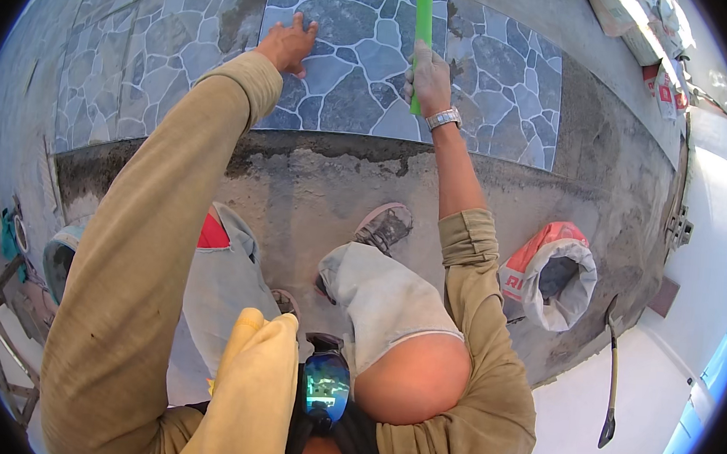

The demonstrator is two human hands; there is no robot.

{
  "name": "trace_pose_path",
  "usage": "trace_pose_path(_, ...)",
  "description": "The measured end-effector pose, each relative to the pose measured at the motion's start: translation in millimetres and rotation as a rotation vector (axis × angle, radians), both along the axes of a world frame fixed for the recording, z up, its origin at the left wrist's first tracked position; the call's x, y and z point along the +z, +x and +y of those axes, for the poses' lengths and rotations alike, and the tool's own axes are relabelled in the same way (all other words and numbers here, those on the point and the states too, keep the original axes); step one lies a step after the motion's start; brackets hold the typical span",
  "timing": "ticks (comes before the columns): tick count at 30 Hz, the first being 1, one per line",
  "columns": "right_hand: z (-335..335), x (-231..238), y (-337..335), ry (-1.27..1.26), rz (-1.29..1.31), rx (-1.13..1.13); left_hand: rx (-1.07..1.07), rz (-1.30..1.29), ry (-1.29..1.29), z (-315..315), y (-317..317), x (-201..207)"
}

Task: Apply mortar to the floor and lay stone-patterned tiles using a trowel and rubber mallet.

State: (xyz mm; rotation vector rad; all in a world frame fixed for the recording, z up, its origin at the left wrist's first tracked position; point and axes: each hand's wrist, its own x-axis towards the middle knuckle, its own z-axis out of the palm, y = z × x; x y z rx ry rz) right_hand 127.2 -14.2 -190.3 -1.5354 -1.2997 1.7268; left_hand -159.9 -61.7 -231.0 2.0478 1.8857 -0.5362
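My left hand (289, 45) rests with fingers spread on a blue-grey tile (345, 95) with a stone pattern and pale joint lines. In my dusty right hand (432, 82) is the bright green handle of a mallet (424, 19), held upright in the picture over the tile's right side. The mallet's head is mostly cut off by the top edge. A metal watch (444, 118) circles my right wrist. More patterned tiles lie on both sides, a greyish one (168, 70) at left and another (508, 94) at right.
An open red-and-white sack (532, 268) stands right of my knee. Beyond it lies a long-handled tool (613, 375). Filled bags (618, 17) sit far right. A bucket (62, 261) is at left, near a wooden frame (2, 354). Rough grey mortar (614, 135) borders the tiles.
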Motion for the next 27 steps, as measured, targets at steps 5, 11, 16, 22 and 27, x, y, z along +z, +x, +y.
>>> trace_pose_path(5,18.0,-51.3,43.4,0.526,-0.267,-0.133,-0.055,-0.018,0.035,23.9,29.1,13.6)
trace_pose_path(11,-1.6,-34.3,5.5,0.270,-0.164,-0.152,-0.013,0.003,0.008,-1.8,2.2,6.3)
trace_pose_path(16,-0.9,-62.2,23.6,0.195,-0.371,-0.036,-0.032,0.030,0.045,7.7,11.2,13.1)
trace_pose_path(22,-28.4,-64.1,29.3,0.723,-0.319,-0.139,-0.018,0.022,-0.004,8.6,12.0,15.0)
trace_pose_path(27,-48.4,-56.1,26.5,0.412,-0.305,-0.114,-0.030,0.000,-0.001,7.2,11.1,14.9)
